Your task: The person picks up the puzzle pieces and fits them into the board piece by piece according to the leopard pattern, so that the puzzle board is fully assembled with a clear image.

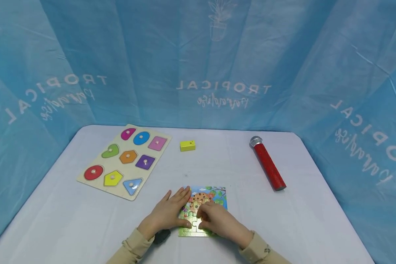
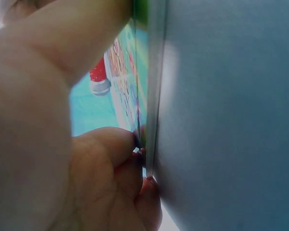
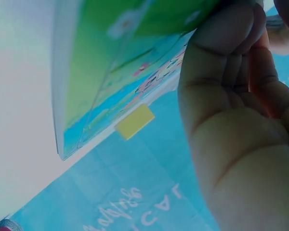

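A small jigsaw puzzle (image 1: 222,200) with a spotted animal picture lies flat on the table in front of the person. The left hand (image 1: 171,211) lies along its left side, fingers extended at the upper left edge and thumb at the lower left corner. In the left wrist view, its fingertips (image 2: 151,192) meet the edge of the puzzle board (image 2: 154,86). The right hand (image 1: 222,222) is over the lower right of the puzzle, fingers loosely bent, with a visible gap between thumb and forefinger. In the right wrist view, its fingertips reach the green part of the puzzle (image 3: 106,67).
Farther left lies a pegged shape board (image 1: 138,148) with several colourful shapes. A yellow block (image 1: 187,146) sits beyond the puzzle. At the right is a red toy microphone (image 1: 268,165). A blue curtain (image 1: 198,62) surrounds the white table (image 1: 231,161) at the back and sides.
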`<move>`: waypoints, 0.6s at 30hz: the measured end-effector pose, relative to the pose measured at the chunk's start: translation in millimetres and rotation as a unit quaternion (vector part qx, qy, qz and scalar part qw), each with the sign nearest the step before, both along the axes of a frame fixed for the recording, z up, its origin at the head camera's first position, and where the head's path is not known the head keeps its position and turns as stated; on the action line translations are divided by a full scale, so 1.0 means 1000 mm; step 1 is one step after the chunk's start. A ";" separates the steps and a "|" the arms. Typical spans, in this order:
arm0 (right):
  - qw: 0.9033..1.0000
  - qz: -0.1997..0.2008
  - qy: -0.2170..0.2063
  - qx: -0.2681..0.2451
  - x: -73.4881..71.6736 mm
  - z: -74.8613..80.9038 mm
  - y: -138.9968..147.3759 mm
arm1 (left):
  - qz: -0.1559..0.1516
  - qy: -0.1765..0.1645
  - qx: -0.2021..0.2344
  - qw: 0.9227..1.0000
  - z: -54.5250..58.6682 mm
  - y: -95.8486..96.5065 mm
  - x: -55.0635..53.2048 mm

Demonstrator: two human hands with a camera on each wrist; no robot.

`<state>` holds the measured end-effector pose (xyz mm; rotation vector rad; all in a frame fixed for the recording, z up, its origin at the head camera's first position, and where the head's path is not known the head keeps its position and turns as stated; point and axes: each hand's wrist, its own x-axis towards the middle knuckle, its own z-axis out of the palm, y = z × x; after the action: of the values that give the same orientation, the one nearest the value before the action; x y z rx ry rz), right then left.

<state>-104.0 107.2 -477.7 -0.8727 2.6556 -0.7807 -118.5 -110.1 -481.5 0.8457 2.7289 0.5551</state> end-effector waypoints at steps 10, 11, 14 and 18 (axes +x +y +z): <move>1.000 -0.001 0.013 0.020 0.000 0.002 0.004 | -0.002 -0.006 0.010 1.000 -0.002 0.004 -0.001; 1.000 0.004 0.013 0.019 0.000 0.001 0.003 | 0.001 -0.009 0.009 1.000 -0.002 0.003 0.000; 1.000 0.021 -0.011 0.004 -0.003 0.000 0.003 | 0.010 -0.006 0.003 1.000 -0.003 0.000 0.001; 0.997 0.012 -0.060 -0.042 -0.014 0.003 0.011 | 0.006 0.010 -0.001 1.000 -0.005 -0.001 -0.001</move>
<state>-117.7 118.2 -474.7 -0.8486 2.5183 -0.9162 -119.5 -111.2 -486.0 0.8387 2.7543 0.5493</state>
